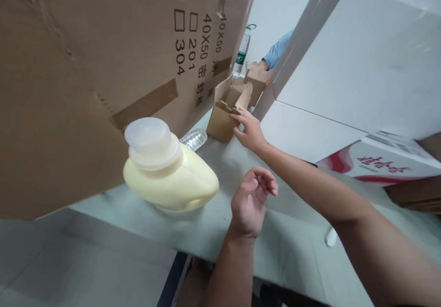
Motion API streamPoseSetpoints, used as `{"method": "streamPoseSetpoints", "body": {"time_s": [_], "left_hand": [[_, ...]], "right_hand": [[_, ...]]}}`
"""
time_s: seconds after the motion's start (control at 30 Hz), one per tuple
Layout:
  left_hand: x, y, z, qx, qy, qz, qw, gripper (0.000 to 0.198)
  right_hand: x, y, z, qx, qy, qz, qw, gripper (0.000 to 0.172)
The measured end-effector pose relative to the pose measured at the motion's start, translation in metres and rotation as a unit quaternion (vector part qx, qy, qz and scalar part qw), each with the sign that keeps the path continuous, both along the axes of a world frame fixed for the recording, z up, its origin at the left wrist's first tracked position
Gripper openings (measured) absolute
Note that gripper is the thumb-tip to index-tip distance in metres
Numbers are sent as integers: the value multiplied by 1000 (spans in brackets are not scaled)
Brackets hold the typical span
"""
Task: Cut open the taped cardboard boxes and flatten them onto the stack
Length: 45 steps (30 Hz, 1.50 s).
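A pale yellow jug [172, 178] with a translucent white cap stands on the grey table [292, 242]. My left hand [251, 203] hovers just right of the jug, fingers loosely curled, holding nothing. My right hand [250, 130] reaches farther across the table and touches the flap of a small open brown carton [225, 114]; its fingers are stretched against the cardboard.
A big brown cardboard box [86, 68] fills the upper left. A white box [361, 68] with red print stands at the right. A clear plastic bottle [195, 138] lies behind the jug. Another person's blue sleeve [277, 49] and a water bottle [242, 54] show at the back.
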State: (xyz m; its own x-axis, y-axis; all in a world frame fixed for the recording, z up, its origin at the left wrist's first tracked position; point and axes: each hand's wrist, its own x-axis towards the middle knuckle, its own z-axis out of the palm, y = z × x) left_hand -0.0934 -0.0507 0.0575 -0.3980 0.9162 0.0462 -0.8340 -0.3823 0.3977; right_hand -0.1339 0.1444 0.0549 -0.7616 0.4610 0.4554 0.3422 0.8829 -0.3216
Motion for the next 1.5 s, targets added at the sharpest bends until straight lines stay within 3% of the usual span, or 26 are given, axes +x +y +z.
{"method": "streamPoseSetpoints", "body": {"time_s": [0.13,0.23,0.3,0.37,0.47,0.57,0.63,0.73,0.8,0.9,0.97,1.07,1.13,1.27,1.33,1.4,1.43,1.5], "left_hand": [[8,-19,10,22,157,118,980,19],[8,-28,13,-2,260,280,924,13],[6,-25,10,-70,314,370,872,12],[7,-14,5,-143,374,359,843,23],[19,9,-2,-178,433,163,869,39],[42,26,-6,-124,438,-39,889,48],[57,31,-7,-85,437,-84,892,51],[70,36,-7,-54,474,-58,877,53],[75,40,-8,-56,520,-29,852,53],[80,50,-12,-97,567,34,817,48],[84,56,-18,-127,579,82,801,42],[91,62,-26,-123,593,148,782,47],[93,63,-29,-97,611,163,769,49],[87,61,-27,-78,656,72,747,25],[79,61,-27,-94,638,30,764,24],[68,63,-31,-127,575,35,808,23],[62,65,-33,-148,533,54,831,24],[52,69,-39,-189,457,94,864,26]], "right_hand": [[133,-53,3,-2,85,50,995,36],[240,-105,13,-4,88,32,996,31],[302,-143,20,-18,70,30,997,28],[351,-179,25,-27,55,7,998,27],[398,-215,23,-28,29,-33,999,26],[414,-219,12,-46,11,-99,994,23],[412,-206,2,-68,12,-149,987,24],[400,-173,-16,-83,69,-184,977,21],[391,-153,-31,-73,168,-202,962,18],[380,-137,-55,-82,349,-263,896,49],[379,-136,-67,-130,408,-280,859,64],[387,-144,-77,-195,396,-241,864,43],[394,-149,-80,-212,389,-215,871,42],[402,-152,-87,-235,394,-209,864,45],[402,-148,-93,-244,425,-245,836,48],[401,-143,-99,-290,437,-283,803,53],[400,-141,-102,-331,419,-284,796,55],[398,-140,-103,-402,347,-241,812,62]]}}
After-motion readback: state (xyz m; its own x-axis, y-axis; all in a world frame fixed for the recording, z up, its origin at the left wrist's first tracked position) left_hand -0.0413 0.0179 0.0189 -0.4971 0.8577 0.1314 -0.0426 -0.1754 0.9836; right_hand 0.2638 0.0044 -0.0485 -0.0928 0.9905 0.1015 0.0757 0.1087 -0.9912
